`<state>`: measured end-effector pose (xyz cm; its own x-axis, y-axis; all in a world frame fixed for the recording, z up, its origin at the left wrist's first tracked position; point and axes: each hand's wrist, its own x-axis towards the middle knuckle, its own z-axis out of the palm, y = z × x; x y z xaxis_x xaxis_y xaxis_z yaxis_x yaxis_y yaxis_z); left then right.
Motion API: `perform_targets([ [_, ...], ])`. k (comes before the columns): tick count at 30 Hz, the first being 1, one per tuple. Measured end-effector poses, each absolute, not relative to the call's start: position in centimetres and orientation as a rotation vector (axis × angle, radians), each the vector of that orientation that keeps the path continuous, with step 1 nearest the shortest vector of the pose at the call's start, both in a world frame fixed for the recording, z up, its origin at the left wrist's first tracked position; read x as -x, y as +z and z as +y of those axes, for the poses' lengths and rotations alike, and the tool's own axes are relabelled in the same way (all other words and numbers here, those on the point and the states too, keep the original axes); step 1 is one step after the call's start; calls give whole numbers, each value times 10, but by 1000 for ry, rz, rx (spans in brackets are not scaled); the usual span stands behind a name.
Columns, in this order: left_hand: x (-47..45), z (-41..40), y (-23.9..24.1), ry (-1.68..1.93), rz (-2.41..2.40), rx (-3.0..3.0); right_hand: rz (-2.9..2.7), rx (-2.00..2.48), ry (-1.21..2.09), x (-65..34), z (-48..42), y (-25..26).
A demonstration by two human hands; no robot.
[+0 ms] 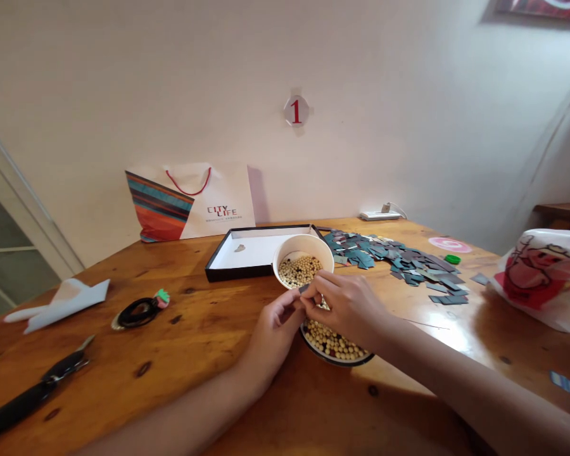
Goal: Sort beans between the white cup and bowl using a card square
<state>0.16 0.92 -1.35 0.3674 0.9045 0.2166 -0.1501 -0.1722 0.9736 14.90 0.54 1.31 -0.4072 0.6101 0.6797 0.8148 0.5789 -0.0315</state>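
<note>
My left hand (278,326) and my right hand (344,301) meet fingertip to fingertip, both closed in a pinch. Between them shows the edge of a small dark flat piece (304,289), mostly covered by the fingers. Below the hands is a dark-rimmed bowl (346,363) of pale round beans (335,342) with some darker ones mixed in; my right hand and wrist hide part of it. Just behind the fingers stands a white tub (304,244), also with pale and dark beans (300,269) in it.
A shallow black-edged box (240,273) lies behind, near a paper bag (194,209). Dark flat pieces (384,253) are heaped at back right, with a green cap (453,259) and plastic bag (546,278). Pruning shears (52,377), a black coil (137,311) and folded paper (69,304) lie left.
</note>
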Motion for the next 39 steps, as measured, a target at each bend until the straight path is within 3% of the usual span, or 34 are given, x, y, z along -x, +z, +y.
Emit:
perform_targets([
  [32,-2,9,-13,1114,740,-1430,-2134,990,-384,-155,8,18],
  [39,-2,9,-14,1106,790,-1422,-2019,1129,-348,-159,10,20],
])
